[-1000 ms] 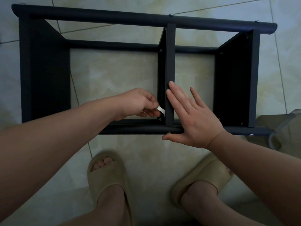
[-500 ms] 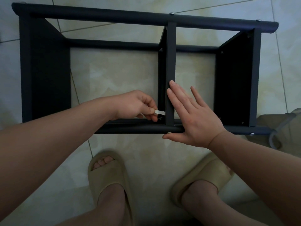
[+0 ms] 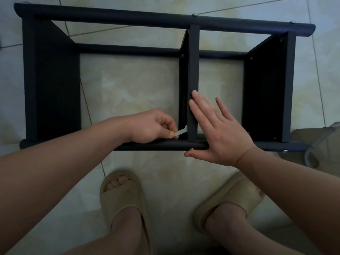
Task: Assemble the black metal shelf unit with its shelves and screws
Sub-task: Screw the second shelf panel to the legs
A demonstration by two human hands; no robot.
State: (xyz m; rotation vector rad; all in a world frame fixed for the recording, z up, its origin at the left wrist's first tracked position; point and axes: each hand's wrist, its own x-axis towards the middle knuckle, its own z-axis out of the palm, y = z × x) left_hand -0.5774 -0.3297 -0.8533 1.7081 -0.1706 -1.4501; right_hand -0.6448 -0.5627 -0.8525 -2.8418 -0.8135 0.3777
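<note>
The black metal shelf unit lies on its side on the tiled floor, with three shelf panels between its round rails. My left hand pinches a small flat silver wrench at a fastener low on the left face of the middle shelf, just above the near rail. My right hand lies flat with straight fingers against the middle shelf's edge, thumb under the near rail beside a silver screw head.
More screw heads show on the far rail and at the right end. My feet in beige slippers stand just in front of the unit. A glass-topped object sits at the right edge.
My left hand has swung the wrench at the fastener, from angled up to nearly level and back to a slight upward tilt. My right hand stays pressed on the middle shelf.
</note>
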